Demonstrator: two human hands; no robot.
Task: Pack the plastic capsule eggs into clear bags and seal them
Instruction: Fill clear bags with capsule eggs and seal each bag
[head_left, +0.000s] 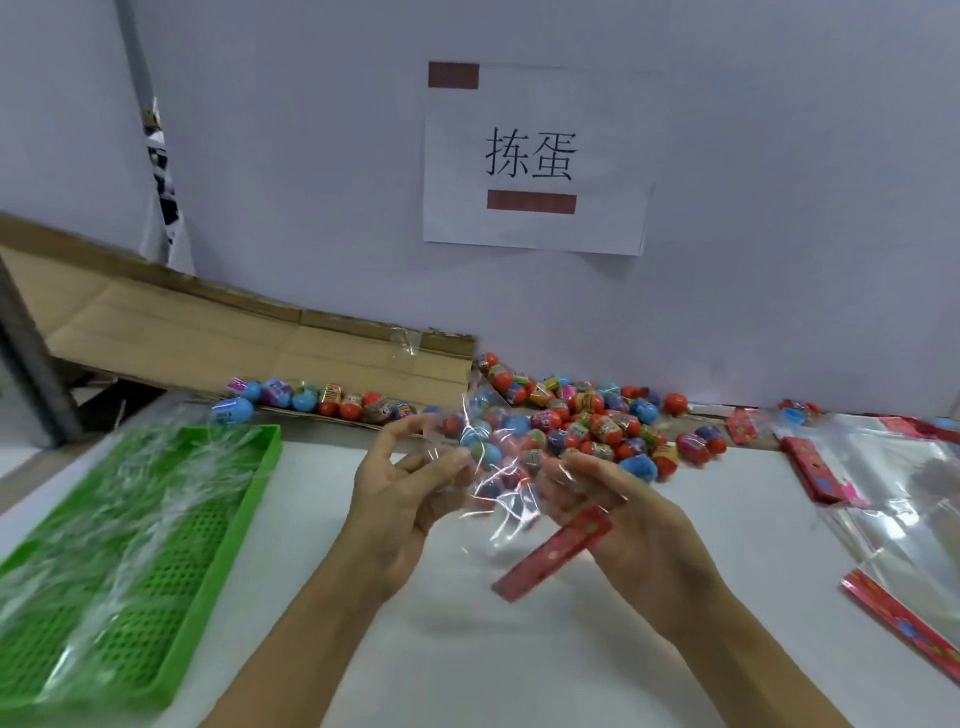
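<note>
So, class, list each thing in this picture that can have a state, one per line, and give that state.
Clear bag: held up between both hands, not sealed.
Left hand: pinching the bag.
Right hand: pinching the bag.
Capsule eggs: loose heap on the table.
Green tray: holds clear film.

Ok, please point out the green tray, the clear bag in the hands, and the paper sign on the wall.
green tray (260, 467), head view, on its right rim.
clear bag (498, 499), head view, on its crinkled middle.
paper sign (597, 104), head view, on its blank upper part.

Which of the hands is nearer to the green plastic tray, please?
Left. The left hand is just right of the green plastic tray; the right hand lies farther right, beyond the clear bag.
</note>
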